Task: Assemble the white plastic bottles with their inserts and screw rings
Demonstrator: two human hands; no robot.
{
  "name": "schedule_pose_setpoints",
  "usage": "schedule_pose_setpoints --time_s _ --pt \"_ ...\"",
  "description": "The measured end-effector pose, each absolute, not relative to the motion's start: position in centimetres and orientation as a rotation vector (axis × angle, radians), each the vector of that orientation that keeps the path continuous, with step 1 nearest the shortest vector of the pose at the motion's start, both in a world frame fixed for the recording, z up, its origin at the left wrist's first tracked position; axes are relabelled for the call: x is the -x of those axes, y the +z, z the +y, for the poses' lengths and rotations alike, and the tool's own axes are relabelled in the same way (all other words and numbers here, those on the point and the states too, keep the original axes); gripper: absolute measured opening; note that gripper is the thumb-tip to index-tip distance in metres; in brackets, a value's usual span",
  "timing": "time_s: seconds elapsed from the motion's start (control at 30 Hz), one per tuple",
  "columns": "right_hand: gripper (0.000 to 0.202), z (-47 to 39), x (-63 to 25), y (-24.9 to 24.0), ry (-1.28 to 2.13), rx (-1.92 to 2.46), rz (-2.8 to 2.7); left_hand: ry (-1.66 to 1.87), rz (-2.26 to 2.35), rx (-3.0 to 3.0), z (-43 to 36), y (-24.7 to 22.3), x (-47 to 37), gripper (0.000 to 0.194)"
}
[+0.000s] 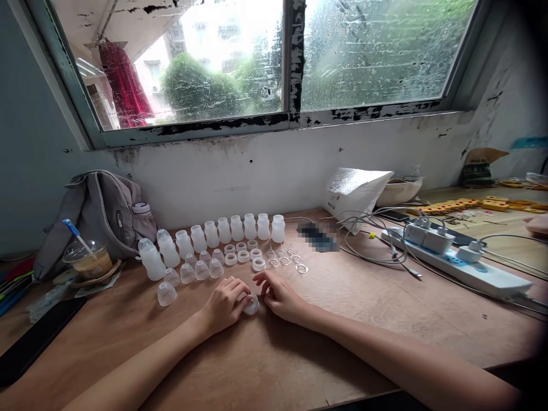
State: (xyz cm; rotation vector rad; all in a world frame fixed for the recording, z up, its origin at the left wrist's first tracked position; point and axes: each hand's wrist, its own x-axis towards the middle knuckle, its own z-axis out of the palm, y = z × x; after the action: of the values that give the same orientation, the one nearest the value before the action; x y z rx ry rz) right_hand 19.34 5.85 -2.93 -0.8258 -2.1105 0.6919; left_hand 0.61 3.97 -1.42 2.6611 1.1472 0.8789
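My left hand (226,303) has its fingers closed round a small clear, round part (252,305) at the table's middle. Just right of it is my right hand (276,294), fingers curled and partly apart, with nothing visible in them. Beyond my hands stands a row of frosted bottles (210,235); the two leftmost, one being this bottle (152,260), wear clear caps. Several clear domed caps (187,273) stand in front of the row. White rings (258,264) and thin flat rings with stems (301,268) lie beyond my right hand.
A grey backpack (105,211) and an iced drink (88,260) stand at the left, near a black flat object (38,339). Cables and a white power strip (479,274) run along the right. A silver-white bag (355,191) leans by the wall.
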Motion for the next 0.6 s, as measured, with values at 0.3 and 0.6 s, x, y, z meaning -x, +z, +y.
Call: schedule_pose_setpoints --time_s 0.3,0.6 --pt "0.017 4.7 -18.9 -1.9 0.600 0.677 -2.172 1.064 1.134 -1.857 3.2 -1.3 -1.9 0.024" --pt "0.012 5.1 -18.5 -1.8 0.612 0.899 -1.998 1.112 1.203 -1.849 2.3 -1.0 -2.2 0.026"
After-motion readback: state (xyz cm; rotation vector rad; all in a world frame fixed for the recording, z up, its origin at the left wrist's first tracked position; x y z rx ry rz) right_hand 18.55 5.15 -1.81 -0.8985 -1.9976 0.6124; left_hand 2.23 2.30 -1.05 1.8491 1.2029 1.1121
